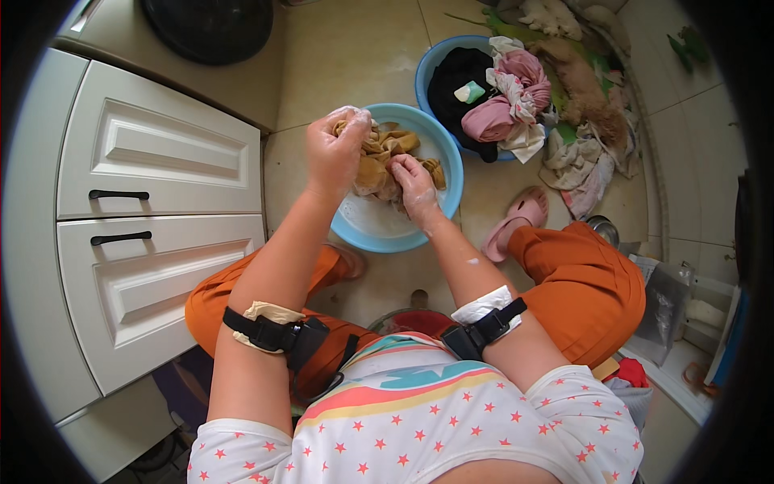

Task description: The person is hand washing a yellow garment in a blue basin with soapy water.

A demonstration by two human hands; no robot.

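Note:
A light blue plastic basin (456,175) stands on the floor before me, with whitish, sudsy water (375,221) in it. Wet mustard-brown cloth (387,143) is bunched above and in the basin. My left hand (340,145), raised over the basin's left rim, is closed on a fold of this cloth and has foam on its knuckles. Lower and to the right, my right hand (415,184) pinches another part of the same cloth between thumb and fingers, with suds on the wrist. The cloth's underside is partly hidden by my hands.
Behind at the right, a blue basin (425,72) holds black cloth (450,75), pink cloth (490,120) and a white-and-green soap bar (470,92). More cloths (583,163) lie beside it. White cabinet doors (163,157) flank my left; a black round lid-like object (208,27) is beyond. Pink clog (517,221) near the basins.

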